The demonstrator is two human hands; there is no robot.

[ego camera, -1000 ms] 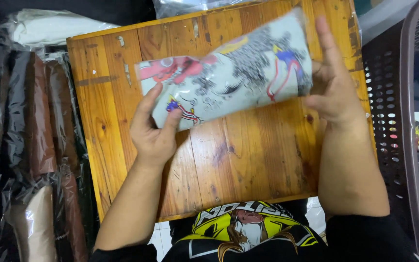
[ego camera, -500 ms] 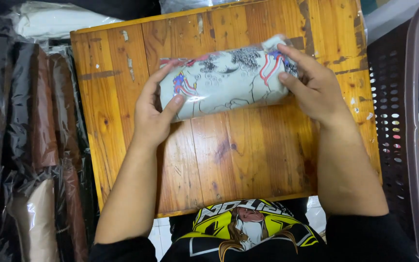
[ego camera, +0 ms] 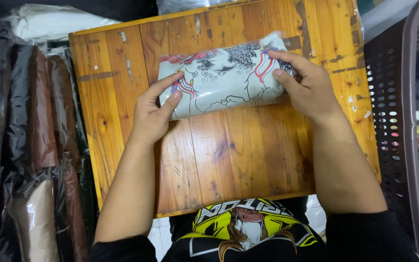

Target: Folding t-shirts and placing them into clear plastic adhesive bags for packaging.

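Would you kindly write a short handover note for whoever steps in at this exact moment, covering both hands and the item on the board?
Left hand: fingers pressed on the left end of the pale printed garment roll in clear plastic wrap.
Right hand: fingers curled over the roll's right end, thumb on its near side.
The roll lies across the far half of the orange-brown wooden board, held between both hands.
Done: the garment is bagged and rolled tight.
Left: the roll is not yet set aside; both hands grip it.
Nearby: wrapped dark and brown garments on the left, a dark perforated plastic basket on the right.
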